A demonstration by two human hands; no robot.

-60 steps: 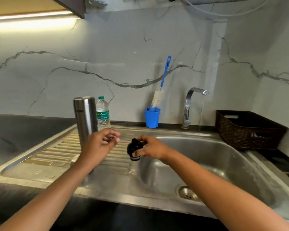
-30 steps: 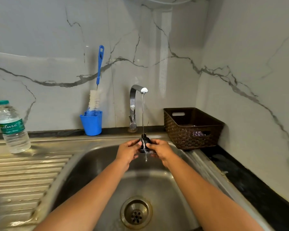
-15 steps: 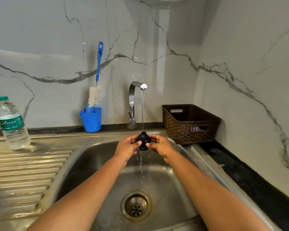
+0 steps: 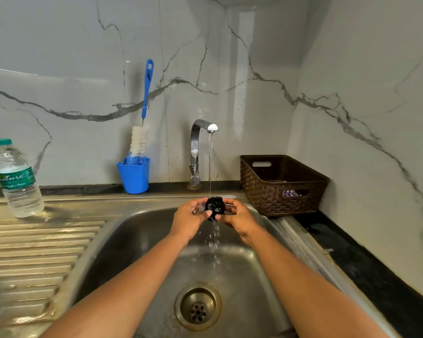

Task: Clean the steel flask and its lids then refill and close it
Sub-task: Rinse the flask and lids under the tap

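A small black flask lid [image 4: 215, 206] is held over the sink basin [image 4: 142, 242], directly under a thin stream of water from the steel tap [image 4: 197, 147]. My left hand [image 4: 189, 219] grips the lid from the left and my right hand [image 4: 237, 217] grips it from the right, fingers curled round it. Water drips off the lid toward the drain [image 4: 197, 306]. The steel flask is out of view.
A plastic water bottle [image 4: 16, 179] stands at the back left above the ribbed draining board [image 4: 34, 252]. A blue cup [image 4: 133, 175] holds a bottle brush [image 4: 142, 123] by the wall. A brown woven basket [image 4: 281, 185] sits right of the tap on the black counter.
Two seconds ago my right hand held the lid beside the flask on the draining board. Both hands have carried it right, under the running tap, and now turn it there.
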